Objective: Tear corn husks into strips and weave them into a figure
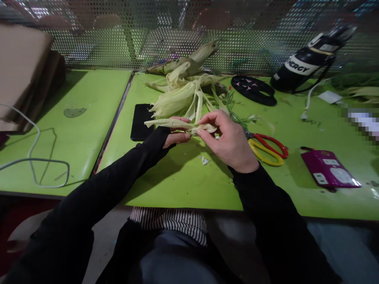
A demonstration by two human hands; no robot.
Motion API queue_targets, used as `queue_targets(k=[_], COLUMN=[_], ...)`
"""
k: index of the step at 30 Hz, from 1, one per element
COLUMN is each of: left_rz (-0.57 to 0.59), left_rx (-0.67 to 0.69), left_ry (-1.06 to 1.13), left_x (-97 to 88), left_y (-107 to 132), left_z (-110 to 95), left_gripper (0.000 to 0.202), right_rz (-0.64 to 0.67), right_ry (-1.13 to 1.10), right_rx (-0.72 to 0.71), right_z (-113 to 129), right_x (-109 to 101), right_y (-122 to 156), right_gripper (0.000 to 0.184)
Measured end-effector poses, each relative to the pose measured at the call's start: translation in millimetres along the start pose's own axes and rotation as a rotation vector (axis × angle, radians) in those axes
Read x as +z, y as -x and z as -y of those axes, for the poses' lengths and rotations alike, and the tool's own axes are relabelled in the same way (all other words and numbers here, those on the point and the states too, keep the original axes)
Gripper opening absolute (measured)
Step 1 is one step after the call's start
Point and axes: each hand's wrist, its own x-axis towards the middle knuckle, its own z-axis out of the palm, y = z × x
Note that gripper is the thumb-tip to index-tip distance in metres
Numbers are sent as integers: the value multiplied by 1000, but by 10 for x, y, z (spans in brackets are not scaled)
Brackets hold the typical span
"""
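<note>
Between both hands, a little above the green table, is a pale strip of corn husk (166,123). My left hand (178,136) holds its middle, with thumb and fingers closed around it and a black sleeve reaching over the palm. At the right end, my right hand (223,136) pinches the husk between thumb and fingertips. Just behind my hands lies a heap of corn husks (177,96), with green stems (233,112) at its right side. A black phone (141,122) lies flat by my left hand. Scissors (268,150) with red and yellow handles rest beside my right hand.
Further right are a purple power adapter (331,169), a black oval palette (254,90) and a tilted black bottle (302,65). Brown cardboard (23,67) and a white cable (37,138) occupy the left. A perforated metal screen (103,43) borders the table (177,185) at the back.
</note>
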Motion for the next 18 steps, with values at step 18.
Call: queue_targets(k=[18], left_rz=[95], left_rx=[117], left_ry=[45], left_x=[2], left_y=[-61], left_z=[147], left_gripper=[31], right_rz=[-50], right_ry=[-53], right_rx=[-36], right_z=[19], right_x=[36], right_y=[21], right_gripper=[12])
